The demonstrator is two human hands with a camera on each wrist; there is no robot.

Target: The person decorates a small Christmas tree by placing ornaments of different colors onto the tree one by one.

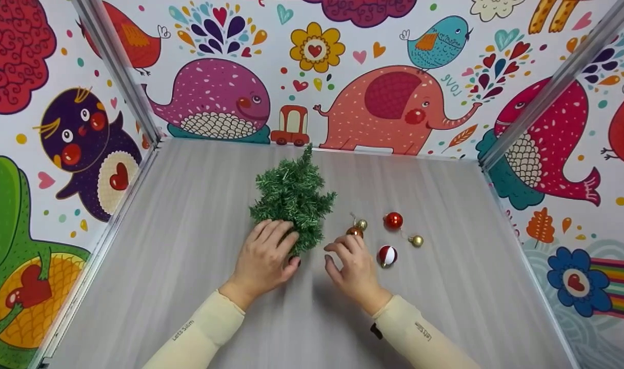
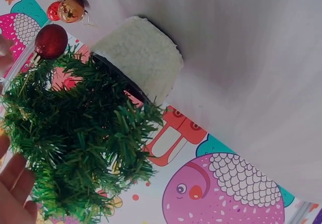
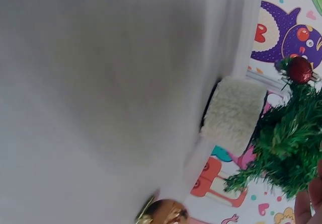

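A small green artificial Christmas tree (image 1: 294, 195) stands in front of the person. Its fuzzy white base (image 2: 141, 58) shows in the left wrist view, with the left hand hiding it from above. Against the near branches, fingers reaching into them, lies the left hand (image 1: 265, 253). A dark red bauble (image 2: 51, 41) hangs at the front of the tree, close below the left thumb. Just right of the tree hovers the right hand (image 1: 355, 264), fingers bent loosely and thumb apart, nothing seen between them. Its fingertips partly cover a copper bauble (image 1: 354, 233).
Right of the tree lie a shiny red bauble (image 1: 394, 220), a red-and-white bauble (image 1: 387, 255), and small gold ones, one at the right (image 1: 417, 241) and another beside the copper bauble (image 1: 362, 224). Printed panels (image 1: 229, 97) with metal edges enclose the grey tabletop (image 1: 188, 205).
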